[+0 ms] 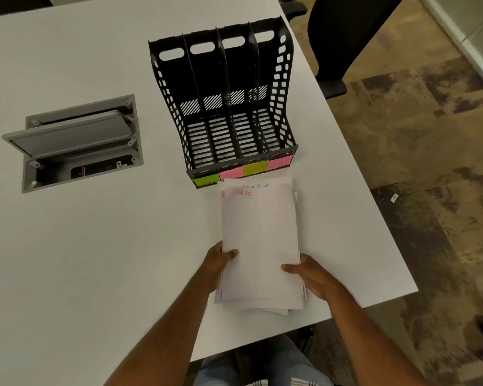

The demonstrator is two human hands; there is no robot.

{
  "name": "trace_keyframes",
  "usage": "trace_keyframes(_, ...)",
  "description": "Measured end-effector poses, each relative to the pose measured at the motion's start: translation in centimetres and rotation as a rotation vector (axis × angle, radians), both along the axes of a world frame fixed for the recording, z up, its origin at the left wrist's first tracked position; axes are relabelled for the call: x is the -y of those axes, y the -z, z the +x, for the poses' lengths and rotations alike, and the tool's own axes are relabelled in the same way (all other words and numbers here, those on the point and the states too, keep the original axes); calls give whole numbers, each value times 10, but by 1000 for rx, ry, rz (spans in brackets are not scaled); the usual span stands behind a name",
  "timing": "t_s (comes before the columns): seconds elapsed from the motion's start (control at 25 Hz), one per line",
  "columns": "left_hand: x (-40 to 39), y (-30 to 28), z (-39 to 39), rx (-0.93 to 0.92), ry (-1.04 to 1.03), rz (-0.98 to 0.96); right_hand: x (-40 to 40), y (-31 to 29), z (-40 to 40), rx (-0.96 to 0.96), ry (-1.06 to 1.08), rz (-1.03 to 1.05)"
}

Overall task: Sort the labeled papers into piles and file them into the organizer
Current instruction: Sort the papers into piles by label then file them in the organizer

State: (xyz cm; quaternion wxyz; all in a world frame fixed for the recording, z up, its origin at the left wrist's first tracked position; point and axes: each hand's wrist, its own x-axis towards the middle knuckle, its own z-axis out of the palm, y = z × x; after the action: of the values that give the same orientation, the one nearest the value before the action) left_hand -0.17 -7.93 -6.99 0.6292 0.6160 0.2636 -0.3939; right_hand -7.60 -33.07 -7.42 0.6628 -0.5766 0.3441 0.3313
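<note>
Both hands hold one stack of papers (pixel 260 240) over the white bench (pixel 95 246), just in front of the black organizer (pixel 223 107). The left hand (pixel 218 266) grips the stack's left edge near the lower end, thumb curled over the top sheet and the other fingers hidden underneath. The right hand (pixel 313 277) grips the right edge a little lower, its thumb (pixel 290 268) lying flat on the top sheet and the remaining fingers tucked below the pile. The sheets are loosely squared, with several lower edges fanned out at the bottom. The top sheet carries a red handwritten word ending in "RTS" near its far edge, and a sheet behind it shows green lettering too small to read.

The organizer stands upright on the bench with four slots, all showing their slatted floors. Along its front lip sit four sticky notes (pixel 241 169): green, pink, yellow and pink from left to right; any writing on them cannot be made out. The far end of the stack lies just beside these notes.

To the left, well apart, a grey cable hatch (pixel 76 140) is set into the bench with its lid tilted open. A dark chair (pixel 346 32) stands beyond the bench's right corner
</note>
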Motion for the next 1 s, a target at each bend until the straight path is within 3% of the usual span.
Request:
trace_keyframes(0.16,-5,-20,14,40,-52,-255,2,-23,5,109,22,-31)
trace_keyframes(0.28,-6,-46,33,171,-59,-302,5,-46,20,228,-1,-36)
trace_keyframes(0.56,8,-114,60,506,-209,-57,-19,-98,64,574,205,-304)
trace_keyframes(0.64,9,-121,61,688,-208,-63,-20,-91,61,546,226,-413)
trace_keyframes(0.76,8,-109,53,926,-9,75,-23,-66,44,282,88,-565)
trace_keyframes(0.88,5,-93,34,901,108,384,-40,-64,43,582,288,-487)
trace_keyframes(1.0,-2,-82,28,774,106,319,-47,-61,44,684,277,-436)
